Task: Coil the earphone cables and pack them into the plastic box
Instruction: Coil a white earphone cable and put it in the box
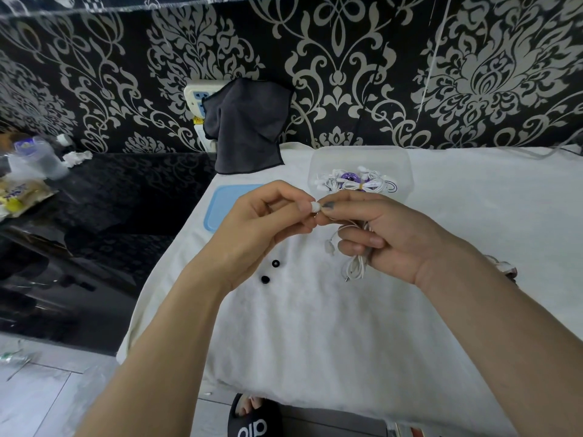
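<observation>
- Left hand (pixel 268 212), mid-frame, pinched a white earbud (pixel 315 205) between thumb and fingertips.
- Right hand (pixel 388 234), just right of it, met the same earbud with its fingertips; its lower fingers were curled round a folded bundle of white cable (pixel 355 266).
- Cable loops and the plug hung below the right hand, close over the white cloth (pixel 315 326); a second earbud (pixel 329 246) dangled just left of the bundle.
- Handling, as I judged it: cable was thin, limp, near weightless, with no stiffness of its own, so loops would spring loose unless pinched at the middle. Best hold was across the bundle's waist, not by the buds.
- Buds were small, smooth and likely slippery; pulling on them would strain the wire joint.
- Two small black rings (pixel 275 263), probably ear tips, lay on the cloth below the left hand.
- Clear box (pixel 407 175), upper middle just above the hands, held coiled white sets already; one showed a yellow tie.
- Blue lid (pixel 220 206) lay flat, left of the box.
- Dark cloth (pixel 246 127) hung at the wall, upper middle.
</observation>
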